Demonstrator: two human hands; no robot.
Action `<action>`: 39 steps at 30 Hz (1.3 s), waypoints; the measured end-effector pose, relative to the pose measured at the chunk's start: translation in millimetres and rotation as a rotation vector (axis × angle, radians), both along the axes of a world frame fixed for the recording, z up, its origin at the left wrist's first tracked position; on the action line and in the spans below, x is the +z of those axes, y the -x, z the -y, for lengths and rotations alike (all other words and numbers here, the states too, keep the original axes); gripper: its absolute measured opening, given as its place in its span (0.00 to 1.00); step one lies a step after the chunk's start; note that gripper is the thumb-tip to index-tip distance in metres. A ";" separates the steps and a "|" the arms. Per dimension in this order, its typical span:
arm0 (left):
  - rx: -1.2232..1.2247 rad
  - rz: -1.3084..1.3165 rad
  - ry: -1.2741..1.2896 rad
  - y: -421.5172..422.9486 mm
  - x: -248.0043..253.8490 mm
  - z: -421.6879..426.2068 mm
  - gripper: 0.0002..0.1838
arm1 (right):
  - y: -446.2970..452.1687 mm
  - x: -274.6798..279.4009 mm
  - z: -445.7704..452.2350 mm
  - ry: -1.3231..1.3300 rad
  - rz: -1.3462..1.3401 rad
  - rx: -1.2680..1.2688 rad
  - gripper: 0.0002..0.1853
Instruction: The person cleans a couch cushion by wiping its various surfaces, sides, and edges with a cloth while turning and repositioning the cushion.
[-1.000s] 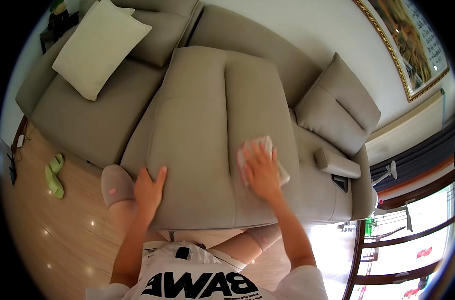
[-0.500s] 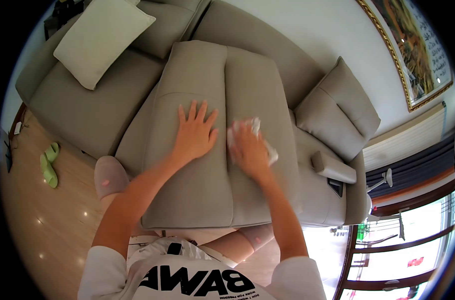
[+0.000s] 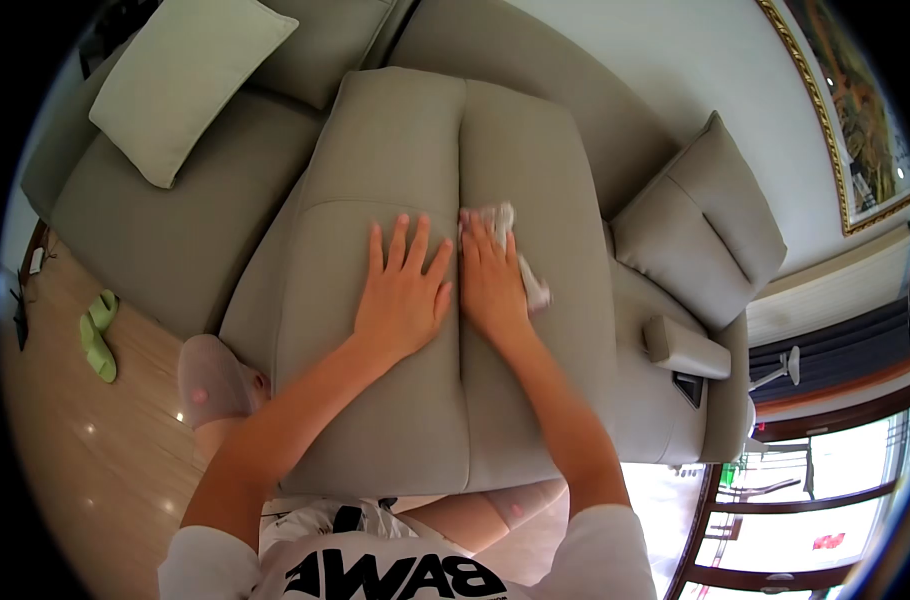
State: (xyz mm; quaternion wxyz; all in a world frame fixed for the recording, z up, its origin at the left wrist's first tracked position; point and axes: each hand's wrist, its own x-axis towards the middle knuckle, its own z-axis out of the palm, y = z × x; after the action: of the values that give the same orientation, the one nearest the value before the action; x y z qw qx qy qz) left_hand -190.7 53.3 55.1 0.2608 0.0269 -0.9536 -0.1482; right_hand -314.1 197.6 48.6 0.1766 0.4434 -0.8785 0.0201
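A large taupe sofa cushion point(image 3: 375, 150) with a deep seam down its middle lies in front of me. My left hand point(image 3: 405, 290) rests flat on its left half, fingers spread, holding nothing. Just across the seam, my right hand point(image 3: 493, 282) presses a crumpled whitish cloth point(image 3: 531, 285) against the right half. The cloth sticks out past the fingertips and along the hand's right side; the rest is hidden under the palm.
A cream pillow point(image 3: 190, 85) lies on the sofa seat point(image 3: 175, 235) at left. Another taupe cushion point(image 3: 700, 220) leans at right, near a raised armrest piece point(image 3: 687, 347). Green slippers point(image 3: 98, 335) are on the wooden floor point(image 3: 125, 430). A framed picture point(image 3: 860, 120) hangs on the wall.
My right hand has slid the cloth slightly toward the seam and now lies flatter on it. My left hand stays spread on the cushion. The camera view has shifted a little.
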 end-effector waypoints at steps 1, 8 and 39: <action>0.001 0.000 -0.011 0.0 0.4 0.4 0.28 | 32.9 -7.3 17.9 0.006 -0.011 0.010 0.27; -0.019 0.012 -0.104 5.0 -1.4 4.8 0.27 | 189.2 -23.7 115.5 0.021 -0.160 -0.063 0.24; -0.038 -0.095 -0.028 -19.6 -14.7 4.9 0.24 | -258.0 27.6 -162.4 0.136 0.547 -0.049 0.26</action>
State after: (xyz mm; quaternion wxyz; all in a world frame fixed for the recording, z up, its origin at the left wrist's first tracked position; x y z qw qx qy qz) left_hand -171.1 48.4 40.4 0.3027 0.0053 -0.9382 -0.1675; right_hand -56.1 360.0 76.2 -0.0375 0.3871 -0.9007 0.1935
